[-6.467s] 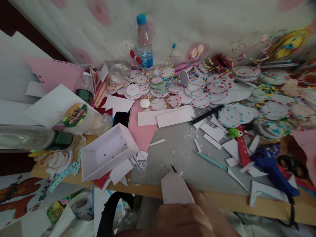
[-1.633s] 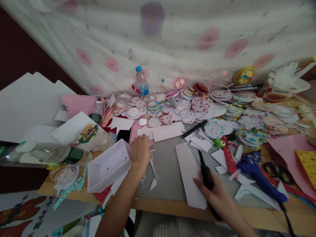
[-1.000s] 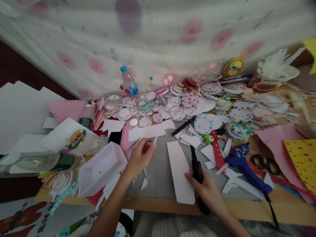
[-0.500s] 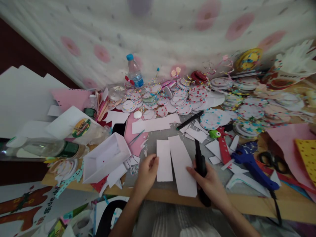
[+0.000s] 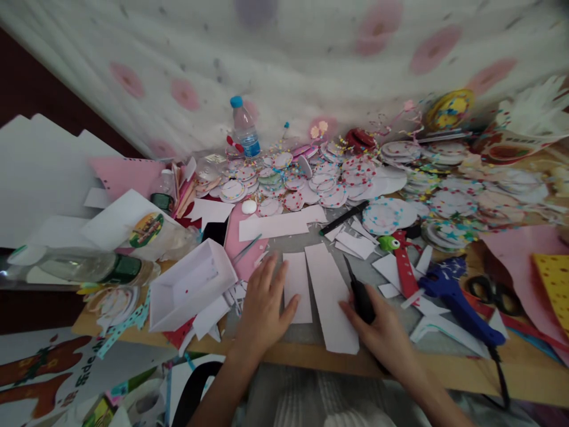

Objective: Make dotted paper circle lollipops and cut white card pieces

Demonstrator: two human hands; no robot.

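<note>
Two bare forearms are seen, with no sleeves, watch or rings visible on the left hand (image 5: 263, 308) or right hand (image 5: 383, 335). Pale striped cloth is worn below.

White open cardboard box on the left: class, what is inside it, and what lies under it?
Inside the white open cardboard box, a few tiny coloured dots show. White paper scraps poke out beneath; the rest is covered.

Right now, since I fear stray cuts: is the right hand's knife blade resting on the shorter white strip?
No: the knife lies right of the longer strip.
</note>
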